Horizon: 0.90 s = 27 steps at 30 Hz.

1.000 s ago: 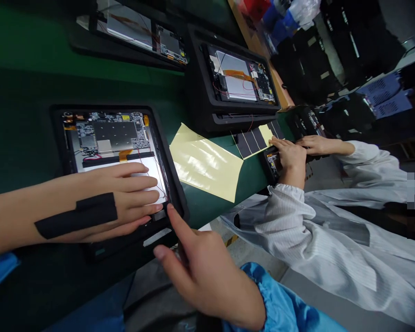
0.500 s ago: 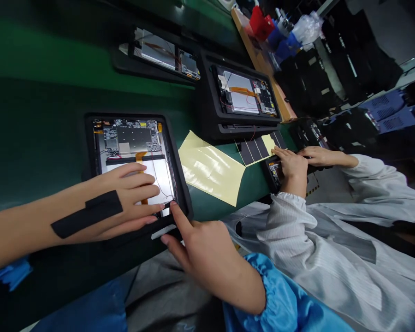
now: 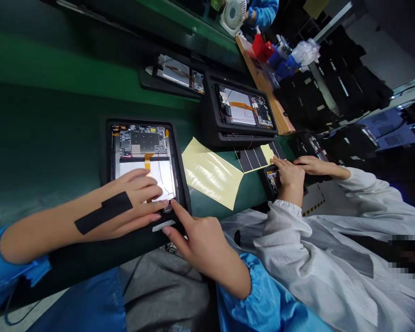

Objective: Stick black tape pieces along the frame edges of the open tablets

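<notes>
An opened tablet (image 3: 144, 140) lies in a black foam tray (image 3: 183, 184), its circuit board, orange ribbon cable and silver-white battery exposed. Across its lower part my left hand (image 3: 141, 198) rests with fingers stretched out, covering some of the battery. Pieces of black tape (image 3: 103, 213) stick to the back of that hand. My right hand (image 3: 207, 242) presses its index fingertip at the tablet's lower right edge, beside the left fingertips; its thumb stands apart. Near that thumb is a whitish strip (image 3: 163, 225). What lies beneath the touching fingertips is hidden.
A pale yellow backing sheet (image 3: 212, 173) lies right of the tray. Behind it, another opened tablet (image 3: 242, 106) sits on stacked foam trays, with one more (image 3: 176, 71) further back. A co-worker's hands (image 3: 289, 177) are at a strip sheet (image 3: 251, 158) on the right. A fan (image 3: 233, 16) stands behind.
The camera view has shifted, so the whole scene sits slightly right, and the fan and another person's blue sleeve now show at the top. Both my hands keep nearly the same place on the tablet.
</notes>
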Tool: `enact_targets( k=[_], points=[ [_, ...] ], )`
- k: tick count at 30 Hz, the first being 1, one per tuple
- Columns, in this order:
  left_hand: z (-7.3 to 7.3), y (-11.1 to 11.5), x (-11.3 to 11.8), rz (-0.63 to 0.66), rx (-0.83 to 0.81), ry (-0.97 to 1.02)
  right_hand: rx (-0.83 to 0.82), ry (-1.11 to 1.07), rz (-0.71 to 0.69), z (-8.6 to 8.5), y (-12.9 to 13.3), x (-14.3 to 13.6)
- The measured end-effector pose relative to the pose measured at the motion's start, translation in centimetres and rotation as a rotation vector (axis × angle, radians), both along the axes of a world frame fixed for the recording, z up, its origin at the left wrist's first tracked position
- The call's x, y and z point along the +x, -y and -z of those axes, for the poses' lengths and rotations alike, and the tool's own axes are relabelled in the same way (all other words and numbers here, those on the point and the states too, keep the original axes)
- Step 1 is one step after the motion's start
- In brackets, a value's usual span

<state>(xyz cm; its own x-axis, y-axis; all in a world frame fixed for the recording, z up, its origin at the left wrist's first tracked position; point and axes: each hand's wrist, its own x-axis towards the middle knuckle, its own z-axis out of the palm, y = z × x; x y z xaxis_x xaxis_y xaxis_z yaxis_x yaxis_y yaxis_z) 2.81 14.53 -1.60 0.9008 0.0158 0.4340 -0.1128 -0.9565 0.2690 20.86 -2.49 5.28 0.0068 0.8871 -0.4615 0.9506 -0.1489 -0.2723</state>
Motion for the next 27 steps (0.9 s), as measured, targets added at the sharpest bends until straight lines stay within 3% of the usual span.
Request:
enact_targets(
  k=[5,8,15,19,23,27],
  points=[
    [1.0,3.1,-1.5,-0.152,0.108,0.03,0.008,0.02,-0.06,0.3,0.7,0.1],
    [1.2,4.0,-2.0,-0.172,0.111,0.043,-0.01,0.059,-0.105,0.5,1.0,-0.2],
    [0.3,1.8,-1.3,-0.065,-0.005,0.004,0.008,0.157,-0.241,0.7,0.6,-0.3],
    [0.3,1.5,-1.0,-0.108,-0.028,0.024,0.02,0.15,-0.266,0.8,0.5,0.1],
    [-0.2,2.1,-1.1,-0.129,0.127,-0.016,0.087,0.039,-0.193,0.5,0.6,1.0],
    [-1.7,3.5,-1.2,-0.182,0.175,-0.044,0.433,-0.396,0.109,-0.5,0.4,1.7]
  ],
)
